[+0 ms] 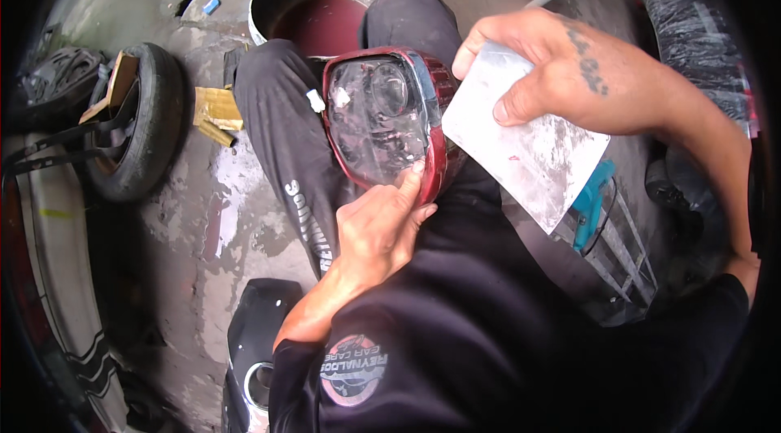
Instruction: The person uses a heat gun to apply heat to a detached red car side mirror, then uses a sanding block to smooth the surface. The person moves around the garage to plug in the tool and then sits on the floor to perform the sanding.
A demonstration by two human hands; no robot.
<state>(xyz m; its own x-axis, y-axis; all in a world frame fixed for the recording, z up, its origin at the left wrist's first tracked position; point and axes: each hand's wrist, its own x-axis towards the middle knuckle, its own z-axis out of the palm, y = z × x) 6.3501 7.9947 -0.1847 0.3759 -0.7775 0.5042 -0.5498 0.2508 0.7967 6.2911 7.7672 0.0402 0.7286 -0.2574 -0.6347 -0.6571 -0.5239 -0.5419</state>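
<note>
A red-rimmed vehicle part [358, 136], a rounded shell with a dark, dusty hollow face, rests between my thighs. My left hand [378, 226] grips its lower right corner, index finger stretched along the edge and thumb by the underside. My right hand [529, 67] holds a flat, pale grey rectangular plate [545, 161], smeared with white, just right of the part. The right thumb lies on top of the plate; the other fingers are mostly hidden behind it. It hangs tilted, one corner pointing down, and partly overlaps the part's right side.
A black basin [259, 6] with reddish liquid stands beyond my knees. On the left are a wheel [167, 128] and yellowish pieces [218, 105]. A black shell [250, 319] lies near my left elbow. A teal tool [592, 205] and metal frame [626, 242] are at right.
</note>
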